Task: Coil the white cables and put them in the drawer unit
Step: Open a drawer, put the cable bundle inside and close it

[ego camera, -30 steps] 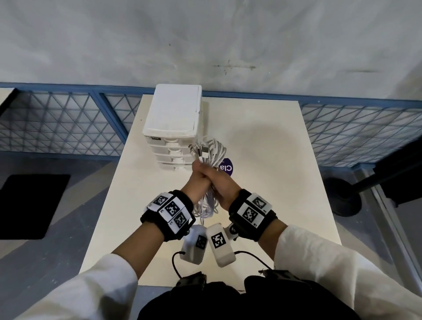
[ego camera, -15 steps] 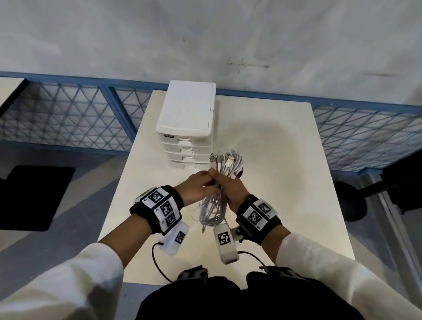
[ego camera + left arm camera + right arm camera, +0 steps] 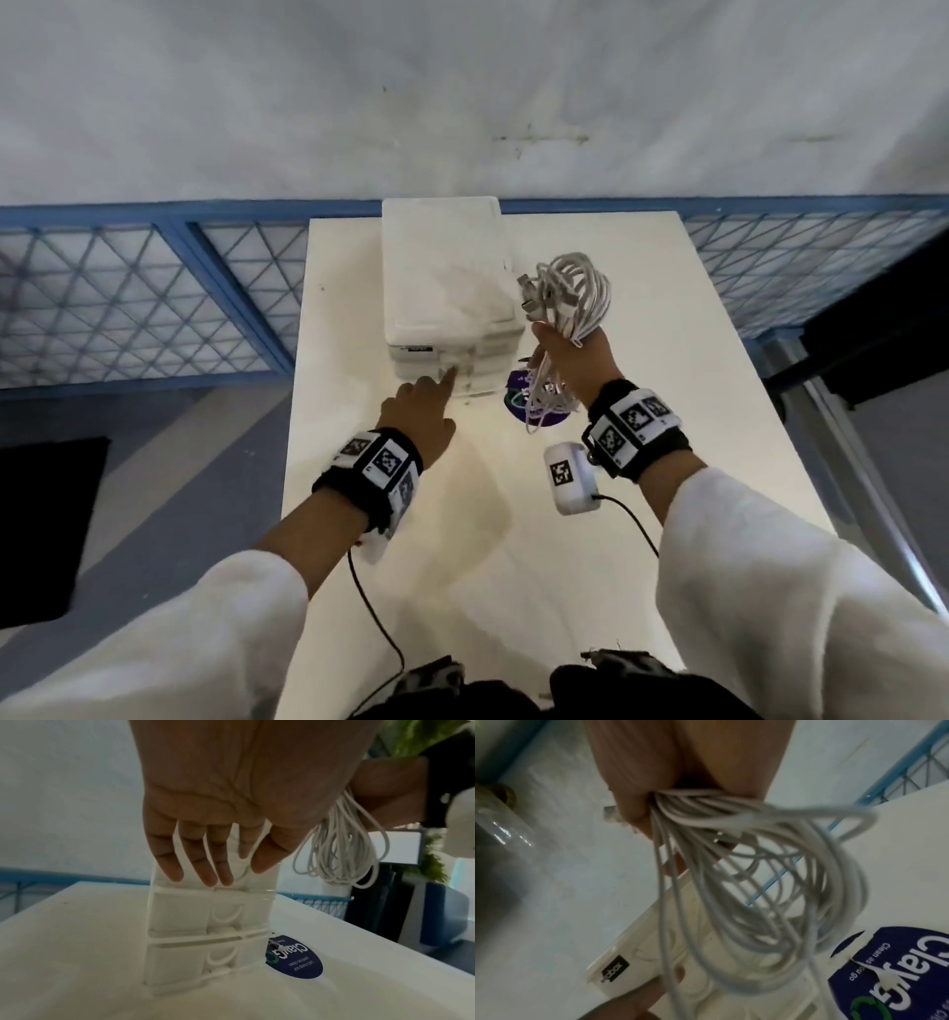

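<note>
The white drawer unit (image 3: pixel 447 277) stands at the table's far middle, its drawers closed. My left hand (image 3: pixel 418 411) reaches to its front. In the left wrist view, the straight fingers (image 3: pixel 205 874) touch an upper drawer's face on the drawer unit (image 3: pixel 180 914). My right hand (image 3: pixel 575 360) grips a coiled bundle of white cables (image 3: pixel 572 288) in the air just right of the unit. Plugs stick out at the top and loops hang below. The right wrist view shows my right hand (image 3: pixel 680 770) closed round the cable bundle (image 3: pixel 770 892) above the drawer unit (image 3: pixel 618 975).
A round dark blue sticker (image 3: pixel 539 411) lies on the white table (image 3: pixel 667 411) under the hanging loops, right of the unit. A blue mesh railing (image 3: pixel 154 298) runs behind and beside the table. A black stand (image 3: pixel 873 329) is at the right.
Both hands held the bundle together before. My left hand has let go and moved forward to the drawer front, while my right hand has carried the bundle up beside the unit.
</note>
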`<state>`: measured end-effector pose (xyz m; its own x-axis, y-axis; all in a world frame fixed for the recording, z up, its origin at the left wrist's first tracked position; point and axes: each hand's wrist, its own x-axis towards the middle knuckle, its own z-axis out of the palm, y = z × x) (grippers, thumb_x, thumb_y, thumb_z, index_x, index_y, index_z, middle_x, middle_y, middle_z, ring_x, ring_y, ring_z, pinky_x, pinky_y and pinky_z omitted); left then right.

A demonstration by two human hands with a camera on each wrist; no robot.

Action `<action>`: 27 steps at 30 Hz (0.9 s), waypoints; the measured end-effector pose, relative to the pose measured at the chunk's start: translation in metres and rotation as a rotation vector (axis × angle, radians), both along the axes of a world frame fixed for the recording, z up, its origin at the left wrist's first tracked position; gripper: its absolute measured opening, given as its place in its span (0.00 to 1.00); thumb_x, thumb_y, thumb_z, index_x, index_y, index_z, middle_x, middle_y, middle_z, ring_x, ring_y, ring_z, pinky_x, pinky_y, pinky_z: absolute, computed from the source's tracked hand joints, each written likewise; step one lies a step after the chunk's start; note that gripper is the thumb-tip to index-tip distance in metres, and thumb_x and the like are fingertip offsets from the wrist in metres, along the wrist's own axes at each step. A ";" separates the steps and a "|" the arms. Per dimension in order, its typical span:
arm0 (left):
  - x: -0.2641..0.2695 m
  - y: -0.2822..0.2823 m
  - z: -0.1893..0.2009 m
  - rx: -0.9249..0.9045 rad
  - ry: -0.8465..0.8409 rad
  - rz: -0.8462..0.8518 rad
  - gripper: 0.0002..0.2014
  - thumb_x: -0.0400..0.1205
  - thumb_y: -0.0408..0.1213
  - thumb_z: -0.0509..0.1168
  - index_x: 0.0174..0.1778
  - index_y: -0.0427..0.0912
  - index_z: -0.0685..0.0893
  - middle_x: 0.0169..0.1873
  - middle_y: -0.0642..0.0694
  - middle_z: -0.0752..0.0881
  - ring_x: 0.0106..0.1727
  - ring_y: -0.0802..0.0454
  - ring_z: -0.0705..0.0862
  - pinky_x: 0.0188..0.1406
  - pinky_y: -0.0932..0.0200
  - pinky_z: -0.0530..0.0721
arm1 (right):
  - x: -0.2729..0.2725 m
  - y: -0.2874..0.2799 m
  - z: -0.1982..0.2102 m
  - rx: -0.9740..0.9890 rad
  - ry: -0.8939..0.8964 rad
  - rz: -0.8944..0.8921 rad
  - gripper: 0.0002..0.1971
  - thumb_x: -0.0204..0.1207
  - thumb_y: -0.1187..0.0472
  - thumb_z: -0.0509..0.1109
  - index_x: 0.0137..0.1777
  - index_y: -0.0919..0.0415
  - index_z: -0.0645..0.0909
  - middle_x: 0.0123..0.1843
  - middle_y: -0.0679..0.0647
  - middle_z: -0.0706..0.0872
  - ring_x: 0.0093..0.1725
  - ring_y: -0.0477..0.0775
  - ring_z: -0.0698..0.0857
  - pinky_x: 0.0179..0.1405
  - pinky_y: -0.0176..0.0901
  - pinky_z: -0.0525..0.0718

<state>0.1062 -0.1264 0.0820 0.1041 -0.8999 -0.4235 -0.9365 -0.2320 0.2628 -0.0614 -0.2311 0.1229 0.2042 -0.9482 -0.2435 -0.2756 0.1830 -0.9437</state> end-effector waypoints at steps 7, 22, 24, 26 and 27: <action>-0.002 -0.014 -0.004 -0.082 -0.087 -0.075 0.28 0.80 0.40 0.56 0.77 0.49 0.59 0.73 0.43 0.69 0.67 0.38 0.72 0.61 0.44 0.73 | 0.015 -0.009 -0.006 0.059 -0.211 0.147 0.10 0.77 0.64 0.67 0.54 0.51 0.82 0.65 0.66 0.83 0.49 0.77 0.82 0.41 0.55 0.85; -0.001 -0.025 -0.022 0.032 0.160 0.131 0.31 0.78 0.35 0.58 0.78 0.48 0.57 0.70 0.36 0.74 0.65 0.33 0.78 0.62 0.44 0.77 | 0.012 -0.017 -0.009 0.083 -0.293 0.136 0.13 0.78 0.71 0.63 0.62 0.67 0.77 0.61 0.55 0.84 0.44 0.44 0.88 0.28 0.38 0.87; -0.004 -0.017 -0.017 0.027 0.233 0.143 0.29 0.79 0.34 0.58 0.77 0.47 0.61 0.75 0.38 0.70 0.71 0.36 0.74 0.69 0.48 0.73 | 0.011 -0.017 -0.010 0.057 -0.252 0.166 0.10 0.78 0.67 0.64 0.55 0.55 0.81 0.67 0.59 0.81 0.41 0.60 0.87 0.32 0.49 0.87; -0.008 -0.001 -0.015 0.048 0.252 0.131 0.28 0.80 0.35 0.57 0.78 0.48 0.62 0.78 0.41 0.68 0.75 0.40 0.71 0.73 0.52 0.68 | 0.011 -0.017 -0.010 0.051 -0.188 0.193 0.10 0.76 0.63 0.67 0.48 0.47 0.85 0.65 0.61 0.83 0.48 0.76 0.84 0.44 0.65 0.85; -0.011 0.010 -0.014 0.058 0.269 0.128 0.28 0.80 0.35 0.57 0.78 0.49 0.62 0.78 0.42 0.67 0.76 0.42 0.70 0.74 0.53 0.67 | 0.011 -0.017 -0.010 0.059 -0.180 0.188 0.08 0.76 0.62 0.68 0.46 0.47 0.85 0.64 0.61 0.84 0.53 0.79 0.83 0.50 0.69 0.82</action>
<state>0.0957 -0.1165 0.0681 0.0919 -0.8604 -0.5012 -0.7974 -0.3651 0.4805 -0.0509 -0.2478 0.1132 0.4208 -0.8745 -0.2411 -0.1385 0.2007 -0.9698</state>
